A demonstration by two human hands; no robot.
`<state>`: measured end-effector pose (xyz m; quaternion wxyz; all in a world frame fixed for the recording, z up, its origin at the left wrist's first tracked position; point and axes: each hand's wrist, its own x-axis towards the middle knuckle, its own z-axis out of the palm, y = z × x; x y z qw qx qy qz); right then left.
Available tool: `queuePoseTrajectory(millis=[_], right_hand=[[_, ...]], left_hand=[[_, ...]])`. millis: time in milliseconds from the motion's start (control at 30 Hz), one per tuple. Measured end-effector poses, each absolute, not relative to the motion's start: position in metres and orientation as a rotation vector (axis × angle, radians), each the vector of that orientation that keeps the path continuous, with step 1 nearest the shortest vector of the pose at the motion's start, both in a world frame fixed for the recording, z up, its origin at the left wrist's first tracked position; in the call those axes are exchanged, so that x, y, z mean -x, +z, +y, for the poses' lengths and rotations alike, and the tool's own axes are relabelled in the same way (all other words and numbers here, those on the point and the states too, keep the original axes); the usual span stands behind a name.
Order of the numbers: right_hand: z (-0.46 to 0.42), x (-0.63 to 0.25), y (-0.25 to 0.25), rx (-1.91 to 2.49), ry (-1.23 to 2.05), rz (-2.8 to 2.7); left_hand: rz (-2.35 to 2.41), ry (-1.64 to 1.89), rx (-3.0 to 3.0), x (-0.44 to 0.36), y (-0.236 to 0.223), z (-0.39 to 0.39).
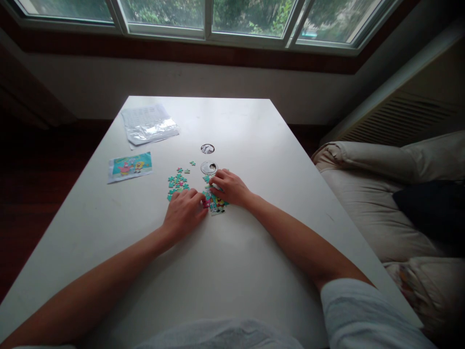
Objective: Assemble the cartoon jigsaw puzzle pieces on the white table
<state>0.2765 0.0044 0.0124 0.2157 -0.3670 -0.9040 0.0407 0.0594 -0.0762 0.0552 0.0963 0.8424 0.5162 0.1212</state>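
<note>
- From the head view I am watching both bare hands working over the white counter (232, 276)
- The partly joined puzzle (218, 207) is lying flat between the hands, near the middle of the counter, and is showing a yellow character toward its lower right
- My left hand (184, 209) is bending over the puzzle's left side, its fingertips reaching a pink part; its grip is looking narrow, but I cannot tell whether it is pinching a piece
- My right hand (231, 188) is covering the puzzle's upper right, fingers curling down; I cannot tell whether its grip is holding anything
- Loose pieces (177, 183), mostly green, are lying in a cluster just beyond the left hand
- A pale round item (205, 167) is lying just beyond the right fingertips, and a dark-rimmed round item (208, 149) is lying behind it
- A picture sheet (131, 165) is lying at the left, with a clear plastic bag (150, 127) lying farther back
</note>
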Motion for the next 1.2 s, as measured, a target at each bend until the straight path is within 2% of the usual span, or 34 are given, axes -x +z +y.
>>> queuePoseTrajectory(millis=[567,867,1200], right_hand=[[0.004,-0.276,0.013,1.018,0.113,-2.502],[0.003,-0.277,0.014,1.021,0.106,-2.514],[0.002,-0.276,0.013,1.018,0.127,-2.496]], left_hand=[[1.467,0.365,-2.496,-0.06,0.056,-0.076],[0.923,0.243,-2.764,-0.043,0.066,-0.061],[0.85,0.217,-2.697,-0.029,0.078,-0.058]])
